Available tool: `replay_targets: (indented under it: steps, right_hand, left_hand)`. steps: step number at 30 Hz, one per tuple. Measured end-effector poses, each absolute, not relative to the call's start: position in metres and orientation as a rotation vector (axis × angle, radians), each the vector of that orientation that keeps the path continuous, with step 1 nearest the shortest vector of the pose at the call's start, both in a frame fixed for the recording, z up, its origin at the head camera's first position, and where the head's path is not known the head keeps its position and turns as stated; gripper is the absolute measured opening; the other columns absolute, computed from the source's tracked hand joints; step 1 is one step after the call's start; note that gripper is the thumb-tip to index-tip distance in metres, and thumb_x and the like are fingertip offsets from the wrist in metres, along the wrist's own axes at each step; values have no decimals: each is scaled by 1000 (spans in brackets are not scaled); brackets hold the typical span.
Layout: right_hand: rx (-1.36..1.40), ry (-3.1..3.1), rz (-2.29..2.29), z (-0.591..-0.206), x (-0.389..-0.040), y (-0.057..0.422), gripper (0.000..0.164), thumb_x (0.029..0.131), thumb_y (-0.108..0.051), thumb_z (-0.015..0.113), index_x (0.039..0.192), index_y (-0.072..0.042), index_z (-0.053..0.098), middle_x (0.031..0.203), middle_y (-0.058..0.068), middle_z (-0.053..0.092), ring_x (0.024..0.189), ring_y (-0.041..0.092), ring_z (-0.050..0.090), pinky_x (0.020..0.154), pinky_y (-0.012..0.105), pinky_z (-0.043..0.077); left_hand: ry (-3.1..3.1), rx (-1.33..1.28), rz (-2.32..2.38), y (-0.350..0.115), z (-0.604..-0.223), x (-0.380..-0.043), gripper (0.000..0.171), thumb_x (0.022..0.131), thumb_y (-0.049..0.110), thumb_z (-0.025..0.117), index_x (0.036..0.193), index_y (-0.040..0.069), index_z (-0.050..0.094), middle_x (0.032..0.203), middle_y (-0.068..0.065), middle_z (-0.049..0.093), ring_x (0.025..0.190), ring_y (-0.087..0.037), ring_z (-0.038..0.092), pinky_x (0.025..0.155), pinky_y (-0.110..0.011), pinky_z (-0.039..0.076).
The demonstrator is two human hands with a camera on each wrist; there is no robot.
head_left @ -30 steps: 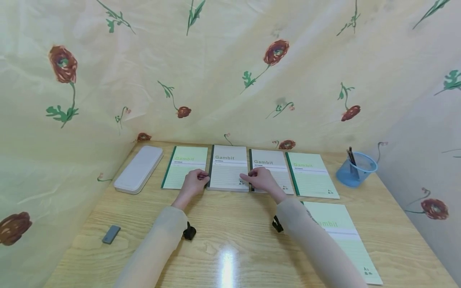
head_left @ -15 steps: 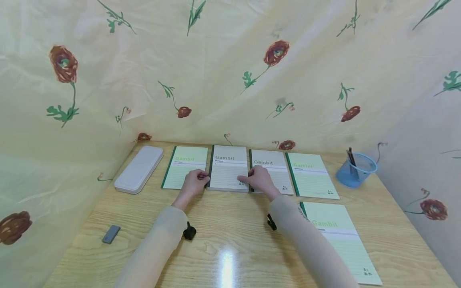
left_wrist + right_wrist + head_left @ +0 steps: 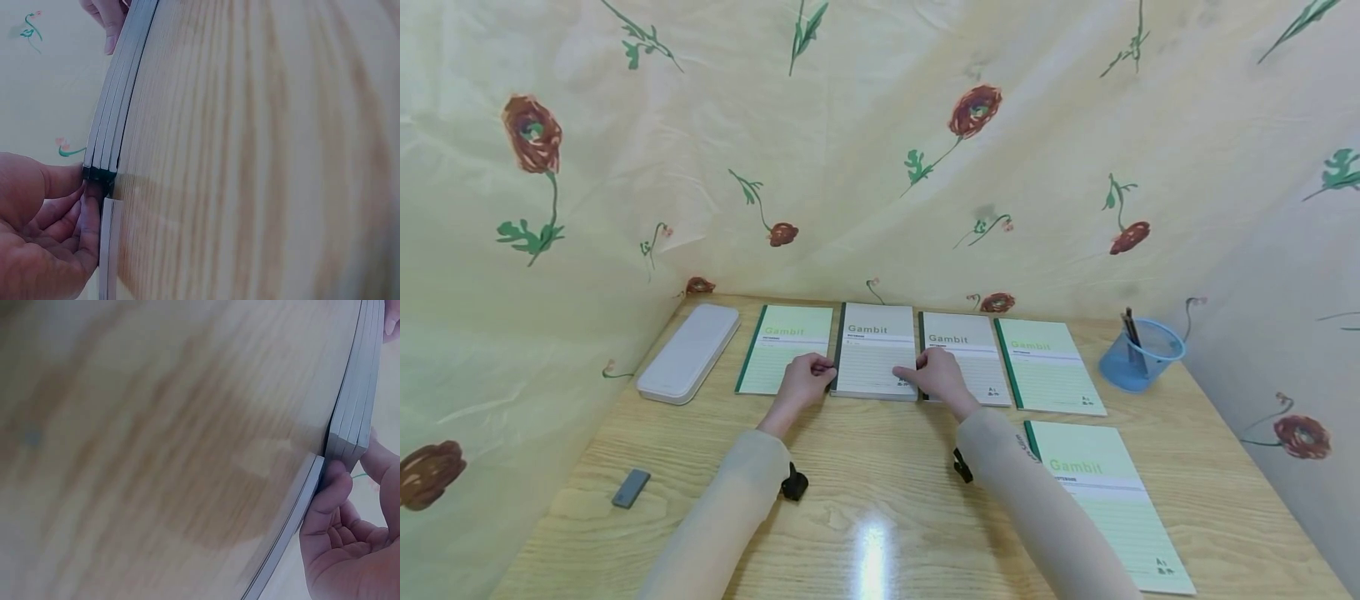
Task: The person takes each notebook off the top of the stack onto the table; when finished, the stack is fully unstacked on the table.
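In the head view, a stack of notebooks (image 3: 874,354) with grey covers lies in the back row, its spine black. My left hand (image 3: 806,380) grips the stack's spine edge, thumb on top and fingers curled against the side. From the opposite edge, my right hand (image 3: 940,379) holds the same stack, its thumb lying over the cover's lower right corner. The left wrist view shows the stacked page edges (image 3: 119,94) beside the thumb. In the right wrist view, curled fingers (image 3: 331,494) sit against the stack's corner, above a thinner neighbouring notebook (image 3: 281,534).
A green notebook (image 3: 790,329) lies left of the stack; a grey one (image 3: 973,367) and another green one (image 3: 1052,367) lie right. A further green notebook (image 3: 1120,508) is nearer. White case (image 3: 691,350), grey eraser-like block (image 3: 631,488) and blue pen holder (image 3: 1138,362) stand around.
My right hand has shifted slightly left, so its thumb reaches farther over the stack's cover. My left hand stays at the spine, and the notebooks have hardly moved.
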State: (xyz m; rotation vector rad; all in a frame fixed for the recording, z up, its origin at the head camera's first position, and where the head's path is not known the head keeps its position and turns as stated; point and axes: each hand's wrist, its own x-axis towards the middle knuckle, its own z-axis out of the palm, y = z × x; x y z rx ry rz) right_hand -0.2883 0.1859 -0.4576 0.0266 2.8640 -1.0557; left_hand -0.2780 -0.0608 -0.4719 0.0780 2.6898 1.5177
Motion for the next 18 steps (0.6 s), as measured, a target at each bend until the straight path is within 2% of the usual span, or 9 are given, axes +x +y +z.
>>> replay_targets:
  steps: [13,18]
  right_hand:
    - [29,2867,-1099,-458,-286,186,44,89,-33,77,62,-9,52,56,-1,47,50,13,39,48,26,31]
    - [75,2856,-1148,-459,-284,190,37,88,-33,77,74,-7,55,63,0,51,56,14,44,52,27,36]
  left_hand:
    - [2690,86,1529,-61,-471,-278,19,97,7,65,112,-3,68,104,-15,68,98,-27,62,89,-40,51]
    - [2682,78,1525,-60,-471,-279,18,97,5,63,113,-3,68,105,-15,67,99,-27,63,89,-40,51]
